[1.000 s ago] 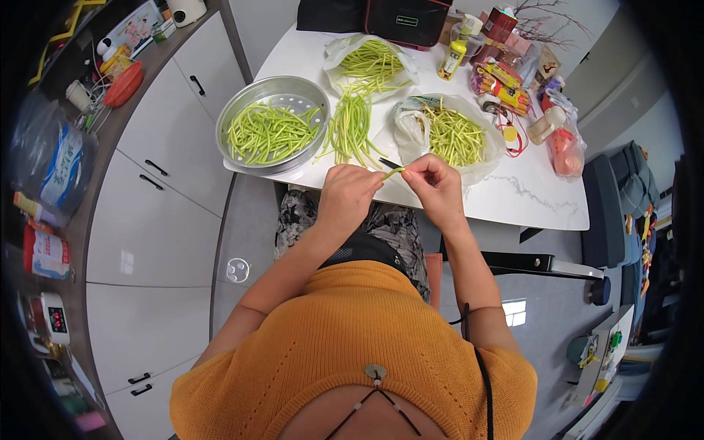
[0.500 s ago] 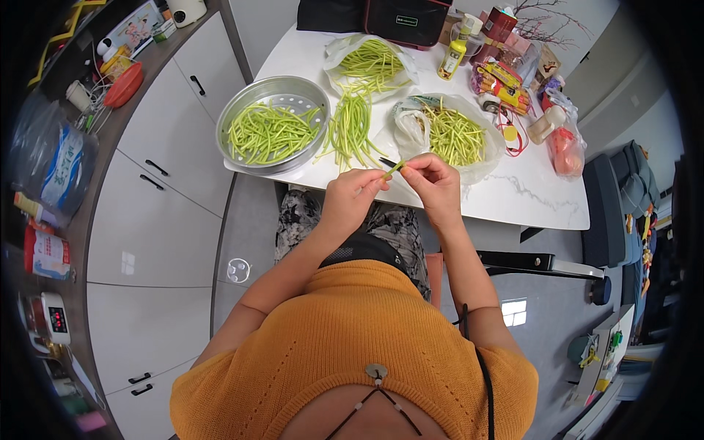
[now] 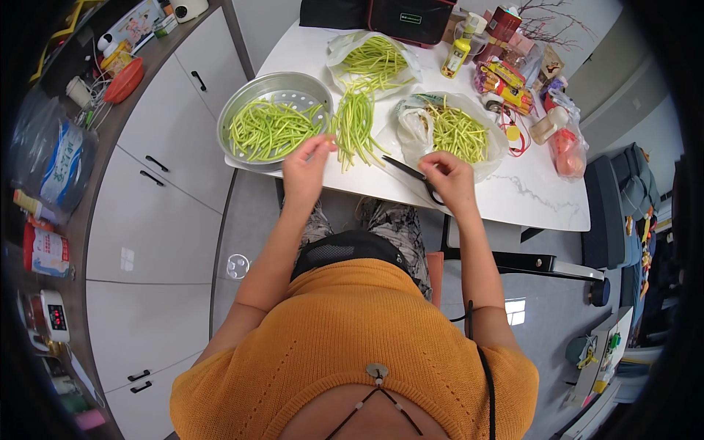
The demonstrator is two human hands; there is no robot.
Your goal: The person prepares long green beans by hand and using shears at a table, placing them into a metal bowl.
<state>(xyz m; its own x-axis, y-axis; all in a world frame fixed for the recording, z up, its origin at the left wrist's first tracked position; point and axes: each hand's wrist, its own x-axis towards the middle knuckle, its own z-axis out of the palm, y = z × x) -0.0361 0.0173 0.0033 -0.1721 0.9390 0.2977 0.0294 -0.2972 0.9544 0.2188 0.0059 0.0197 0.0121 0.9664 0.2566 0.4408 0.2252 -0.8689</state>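
Sweater (image 3: 352, 323): orange, filled the near part of the view; patterned trousers (image 3: 396, 235) showed beyond it.
Right hand (image 3: 451, 182): over the near edge of the white table (image 3: 535, 194), fingers curled toward the thumb; whether they met or held anything could not be told.
Scissors (image 3: 403, 168): black, lay on the table beside the right hand, blades pointing to the far left, handles partly hidden by that hand.
Left hand (image 3: 305, 174): raised at the pan's right side, thumb and fingertips close together; blur hid whether they touched or pinched something.
Pan (image 3: 251, 91): round, metal, with a perforated base, at the table's left; cut stems (image 3: 268, 130) lay heaped inside.
Loose stems (image 3: 353, 126): long, green, in a bunch between the pan and the right bag.
Right bag (image 3: 493, 155): white plastic, open, holding short pieces (image 3: 460, 133).
Far bag (image 3: 408, 73): open, full of long stems (image 3: 370, 60), behind the loose bunch.
Bottle (image 3: 455, 58): yellow, upright, left of some packets (image 3: 504, 88).
Case (image 3: 407, 23): black with red trim, at the far edge.
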